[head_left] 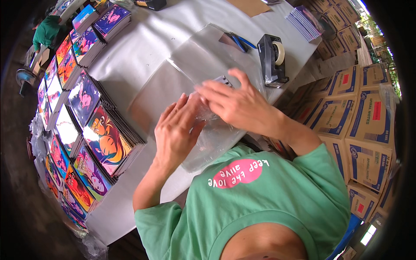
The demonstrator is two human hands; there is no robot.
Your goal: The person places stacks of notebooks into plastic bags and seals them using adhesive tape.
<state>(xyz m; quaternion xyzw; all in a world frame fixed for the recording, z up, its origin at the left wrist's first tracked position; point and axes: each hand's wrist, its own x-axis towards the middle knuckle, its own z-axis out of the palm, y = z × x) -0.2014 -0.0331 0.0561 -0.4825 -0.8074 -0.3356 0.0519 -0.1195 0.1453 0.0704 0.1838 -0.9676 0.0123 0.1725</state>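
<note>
My left hand (pixel 175 128) lies palm down with its fingers stretched out, over clear plastic wrap (pixel 197 158) near the table's front edge. My right hand (pixel 236 102) is beside it, fingers extended and thumb raised apart, slightly blurred. Its fingertips come close to those of my left hand. Between and behind the fingers shows a small black-and-white striped piece (pixel 224 81); the rest of it is hidden. Beyond both hands, large clear plastic sheets or bags (pixel 190 60) lie flat on the table. Neither hand visibly grips anything.
Stacks of colourful spiral notebooks (pixel 106 141) fill the left side. A black tape dispenser (pixel 273 60) and blue-handled pliers (pixel 239 42) lie at the right, near another notebook stack (pixel 304 21). Cardboard cartons (pixel 370 117) are piled right of the table. A person (pixel 47 31) stands far left.
</note>
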